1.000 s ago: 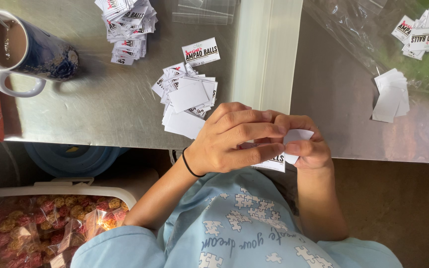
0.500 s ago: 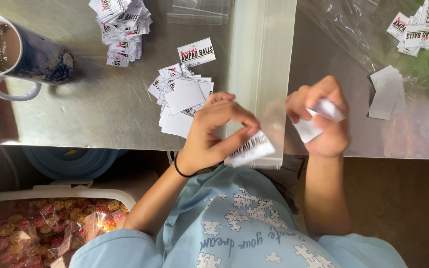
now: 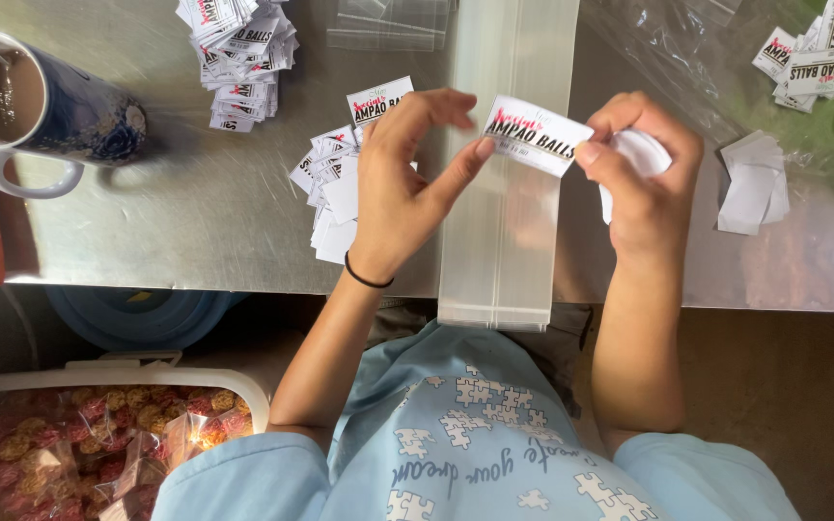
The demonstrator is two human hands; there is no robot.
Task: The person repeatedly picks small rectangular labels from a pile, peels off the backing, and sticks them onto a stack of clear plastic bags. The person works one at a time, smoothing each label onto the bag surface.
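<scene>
Nearest you: a white-rimmed bin of wrapped reddish sweets (image 3: 98, 444) sits low at your left knee, below the table edge. A blue round tub (image 3: 137, 318) is tucked under the metal table (image 3: 195, 212).

At the table edge: a stack of long clear plastic bags (image 3: 509, 193) runs away from you, its near end overhanging the edge.

Over that stack, your hands. Your left hand (image 3: 403, 188) pinches the left end of a small printed label (image 3: 536, 135), thumb and fingertips closed on it. Your right hand (image 3: 644, 183) closes on the label's right end with thumb and forefinger, and also keeps a crumpled white scrap (image 3: 641, 159) in the palm, likely backing paper. The label hangs just above the bags, tilted, not touching them as far as can be seen.

Advice, as a judgement: hold the label only by its ends, keep it taut and flat, square it to the bag's long edges before lowering, and press from one end across so no crease is trapped. Drop the scrap first if it crowds your grip.

Beyond your left hand: a loose heap of blank and printed labels (image 3: 335, 188). Farther left, a dark mug with a brown drink and a spoon (image 3: 45, 106). At the far edge, another label pile (image 3: 238, 48); far right, blank slips (image 3: 750, 183) and more labels (image 3: 818, 53) on crinkled plastic.
</scene>
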